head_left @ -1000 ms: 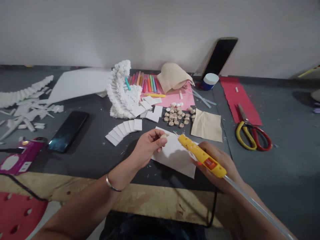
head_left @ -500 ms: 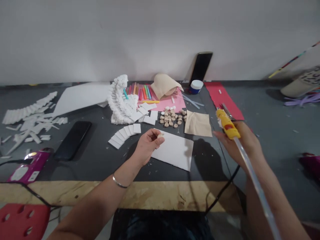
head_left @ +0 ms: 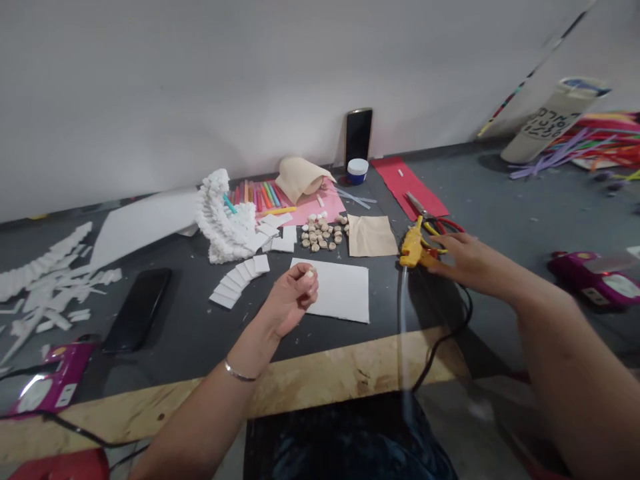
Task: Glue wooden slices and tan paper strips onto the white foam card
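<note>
My left hand is closed in a pinch on a small pale round piece, just above the left part of a white board. My right hand has its fingers at the handle of a yellow hot glue gun, low over the table. A long clear glue stick sticks out of the gun's back towards me. Scissors lie just behind the gun. Beyond the board are several small beige rounds and a beige cloth square.
White cut squares fan out left of the board. Behind them stand a textured white piece and coloured pens. A phone lies left; another phone leans on the wall near a jar. A black cord hangs over the table edge.
My right hand has lowered the glue gun towards the table, beside the scissors, and turned it. My left hand still pinches the small piece over the board. The view has swung to the right.
</note>
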A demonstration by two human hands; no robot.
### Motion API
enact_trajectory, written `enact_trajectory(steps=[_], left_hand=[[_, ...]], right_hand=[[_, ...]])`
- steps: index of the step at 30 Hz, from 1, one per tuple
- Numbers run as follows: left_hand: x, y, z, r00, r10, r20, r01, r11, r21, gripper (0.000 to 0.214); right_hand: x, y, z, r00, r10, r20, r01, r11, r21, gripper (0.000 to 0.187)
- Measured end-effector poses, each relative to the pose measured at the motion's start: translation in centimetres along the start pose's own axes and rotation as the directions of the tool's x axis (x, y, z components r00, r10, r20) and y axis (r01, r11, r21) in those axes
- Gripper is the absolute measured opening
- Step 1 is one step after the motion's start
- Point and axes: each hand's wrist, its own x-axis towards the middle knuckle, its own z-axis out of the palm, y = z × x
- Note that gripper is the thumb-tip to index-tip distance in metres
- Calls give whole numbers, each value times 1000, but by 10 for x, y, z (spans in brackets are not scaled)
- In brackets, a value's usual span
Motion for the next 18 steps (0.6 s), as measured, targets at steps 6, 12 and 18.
enact_trajectory(steps=[6,12,18], left_hand=[[-2,-4,3,998,-43,53,47,997,-67,39],[-4,-5,7,995,-87,43,92,987,-129,37],[-2,-8,6,992,-128,11,128,977,-173,35]], right_hand=[[12,-89,-9,975,-163,-150,203,930,306,22],[25,-152,35,860,-349,-373,500,725,474,21],[23,-150,49,853,-326,-407,506,707,494,24]])
